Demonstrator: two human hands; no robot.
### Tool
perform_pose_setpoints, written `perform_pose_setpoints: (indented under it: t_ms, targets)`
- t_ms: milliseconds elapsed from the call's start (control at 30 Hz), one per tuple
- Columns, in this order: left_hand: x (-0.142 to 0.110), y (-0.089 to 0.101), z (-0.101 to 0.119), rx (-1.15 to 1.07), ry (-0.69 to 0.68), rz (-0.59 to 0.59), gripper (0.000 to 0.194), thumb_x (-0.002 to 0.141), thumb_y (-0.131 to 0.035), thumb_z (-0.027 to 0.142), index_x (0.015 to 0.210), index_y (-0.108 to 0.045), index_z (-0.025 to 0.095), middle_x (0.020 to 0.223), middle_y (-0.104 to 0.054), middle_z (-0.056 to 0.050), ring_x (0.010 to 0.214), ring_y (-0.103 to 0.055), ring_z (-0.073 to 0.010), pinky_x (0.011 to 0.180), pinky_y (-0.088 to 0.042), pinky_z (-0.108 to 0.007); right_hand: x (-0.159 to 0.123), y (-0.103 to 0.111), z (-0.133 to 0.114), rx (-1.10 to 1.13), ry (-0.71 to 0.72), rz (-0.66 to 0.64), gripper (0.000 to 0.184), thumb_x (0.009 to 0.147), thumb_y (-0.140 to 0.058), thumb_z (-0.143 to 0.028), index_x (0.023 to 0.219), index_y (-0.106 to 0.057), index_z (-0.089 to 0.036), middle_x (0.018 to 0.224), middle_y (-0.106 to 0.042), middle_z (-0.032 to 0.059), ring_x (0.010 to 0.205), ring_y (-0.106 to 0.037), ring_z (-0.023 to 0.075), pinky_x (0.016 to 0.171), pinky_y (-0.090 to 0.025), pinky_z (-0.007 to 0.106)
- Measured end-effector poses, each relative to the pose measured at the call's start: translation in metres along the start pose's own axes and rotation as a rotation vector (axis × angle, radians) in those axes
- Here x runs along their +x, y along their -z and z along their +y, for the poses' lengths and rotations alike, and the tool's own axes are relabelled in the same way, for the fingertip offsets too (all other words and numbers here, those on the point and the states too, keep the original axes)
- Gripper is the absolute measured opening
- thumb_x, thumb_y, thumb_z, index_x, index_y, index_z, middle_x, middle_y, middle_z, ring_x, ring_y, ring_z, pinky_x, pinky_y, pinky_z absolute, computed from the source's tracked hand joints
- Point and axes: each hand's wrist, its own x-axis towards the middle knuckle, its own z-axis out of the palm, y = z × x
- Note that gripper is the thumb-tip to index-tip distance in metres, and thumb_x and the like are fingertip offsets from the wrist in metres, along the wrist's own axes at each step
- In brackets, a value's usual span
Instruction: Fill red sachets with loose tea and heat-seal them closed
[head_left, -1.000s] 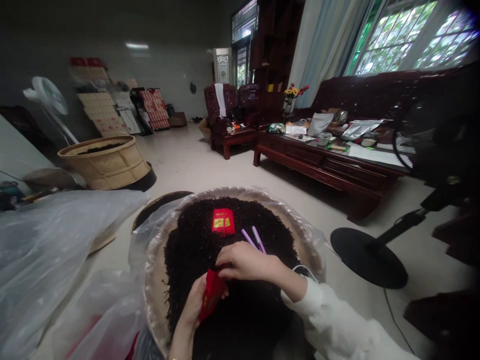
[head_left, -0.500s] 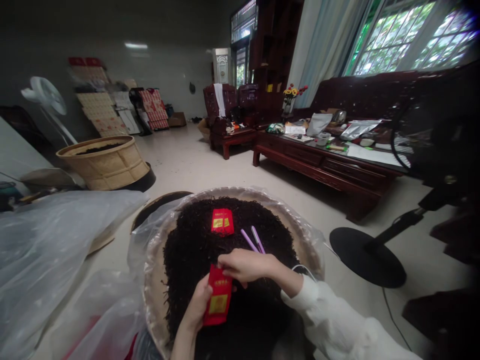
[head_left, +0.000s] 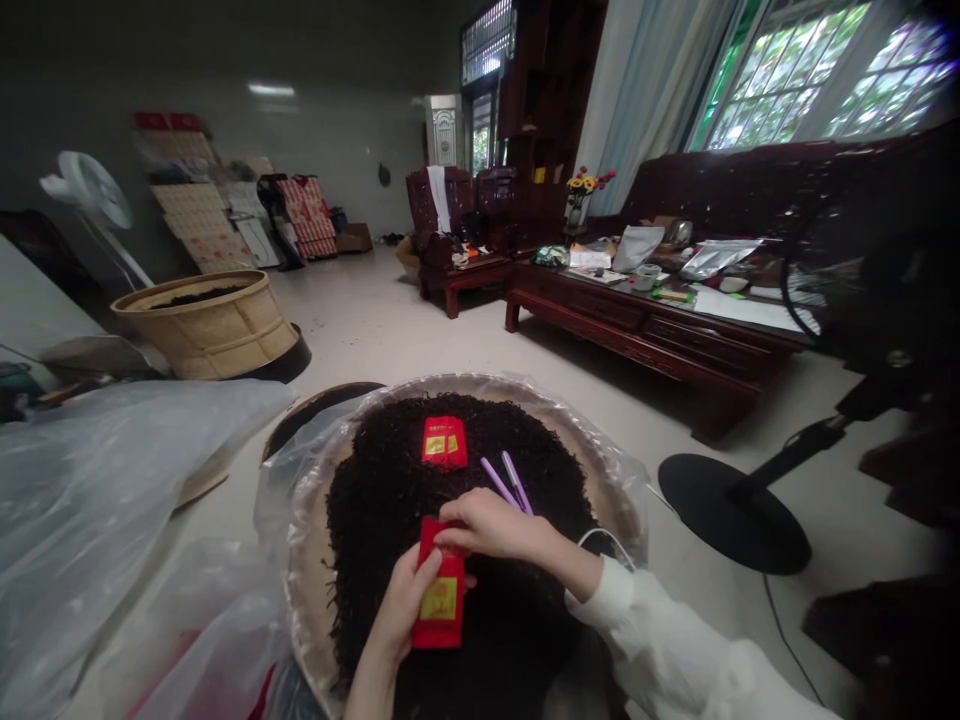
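A red packet (head_left: 441, 615) with a gold label is upright between my two hands, above a wide basket (head_left: 309, 560) of dark, dry tea leaves (head_left: 375, 490). My left hand (head_left: 401, 600) grips the packet's left side, thumb across its front. At the top edge, my right hand (head_left: 484, 525) pinches the packet with its fingers. Further back on the leaves lie red packets (head_left: 444, 430) with gold labels, seemingly overlapping. Just beyond my right hand rests a purple hair-straightener-like tool (head_left: 515, 485), its two arms spread apart.
Clear plastic sheeting (head_left: 127, 470) covers the left side. A woven basket (head_left: 206, 330) stands behind it. To the right is a black fan base (head_left: 735, 512) with a cord on the floor. A dark wooden table (head_left: 645, 325) at the back right bears several bags and papers.
Both hands still hold the packet; it has turned more upright, with its top a little higher. My right hand has shifted slightly up along with it.
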Motion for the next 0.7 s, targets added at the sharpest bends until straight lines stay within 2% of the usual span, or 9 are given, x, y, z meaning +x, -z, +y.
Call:
perform_pose_setpoints:
  t_ms: [67,133,233,300,367,467,567,700]
  targets:
    - [0.000,-0.003,0.001,-0.042,0.001,0.030,0.067,0.060,-0.074,0.061,0.102,-0.059,0.011,0.089,-0.072,-0.013,0.071,-0.070,-0.0242,0.058,-0.053,-0.027,0.001,-0.005,0.001,0.020,-0.030,0.029,0.014,0.087,-0.063,-0.028,0.083,-0.067,-0.015,0.072,-0.064,0.0022,0.067,-0.057,0.0131,0.060,-0.034,0.022]
    - [0.000,-0.005,0.001,-0.073,-0.007,0.084,0.069,0.058,-0.074,0.063,0.101,-0.060,0.011,0.088,-0.072,-0.012,0.070,-0.070,-0.0241,0.058,-0.054,-0.028,0.001,-0.011,0.003,0.105,-0.055,0.128,0.014,0.082,-0.068,-0.026,0.091,-0.066,-0.016,0.076,-0.064,0.0019,0.073,-0.058,0.0142,0.065,-0.037,0.022]
    - [0.001,-0.007,0.000,-0.088,-0.035,0.174,0.072,0.054,-0.075,0.065,0.100,-0.061,0.011,0.085,-0.072,-0.011,0.071,-0.070,-0.0248,0.060,-0.055,-0.029,-0.001,-0.022,0.007,0.272,-0.099,0.359,0.041,0.073,-0.075,-0.022,0.110,-0.059,-0.017,0.092,-0.061,0.0034,0.080,-0.056,0.0146,0.071,-0.043,0.024]
    - [0.001,-0.007,0.000,-0.098,-0.058,0.213,0.073,0.052,-0.075,0.066,0.098,-0.062,0.012,0.084,-0.073,-0.010,0.074,-0.070,-0.0254,0.064,-0.055,-0.031,-0.001,-0.030,0.009,0.365,-0.132,0.433,0.048,0.070,-0.077,-0.023,0.113,-0.057,-0.017,0.097,-0.059,0.0044,0.079,-0.055,0.0140,0.069,-0.044,0.024]
    - [0.000,-0.007,-0.001,-0.093,-0.074,0.221,0.073,0.051,-0.075,0.067,0.097,-0.062,0.011,0.084,-0.073,-0.010,0.076,-0.070,-0.0259,0.067,-0.056,-0.032,-0.001,-0.037,0.011,0.455,-0.167,0.417,0.034,0.070,-0.077,-0.025,0.101,-0.063,-0.016,0.089,-0.059,0.0029,0.073,-0.053,0.0127,0.064,-0.043,0.023]
    - [-0.001,-0.008,-0.001,-0.053,-0.086,0.173,0.071,0.057,-0.072,0.067,0.100,-0.063,0.011,0.088,-0.073,-0.011,0.078,-0.070,-0.0257,0.070,-0.056,-0.033,-0.002,-0.042,0.012,0.607,-0.221,0.417,0.013,0.072,-0.074,-0.023,0.077,-0.067,-0.014,0.077,-0.056,0.0012,0.067,-0.052,0.0106,0.058,-0.041,0.021]
    - [-0.001,-0.009,-0.001,-0.038,-0.088,0.138,0.066,0.061,-0.071,0.064,0.101,-0.063,0.012,0.090,-0.072,-0.011,0.077,-0.070,-0.0253,0.070,-0.056,-0.033,-0.002,-0.044,0.012,0.713,-0.241,0.452,0.008,0.073,-0.072,-0.019,0.070,-0.067,-0.013,0.076,-0.056,0.0013,0.064,-0.053,0.0096,0.055,-0.041,0.020]
    - [0.001,-0.009,-0.002,0.013,-0.080,0.135,0.065,0.058,-0.076,0.059,0.099,-0.063,0.011,0.086,-0.072,-0.011,0.075,-0.070,-0.0252,0.070,-0.056,-0.034,-0.002,-0.043,0.015,0.745,-0.217,0.439,0.008,0.071,-0.073,-0.017,0.067,-0.068,-0.013,0.072,-0.056,0.0006,0.063,-0.054,0.0094,0.055,-0.042,0.019]
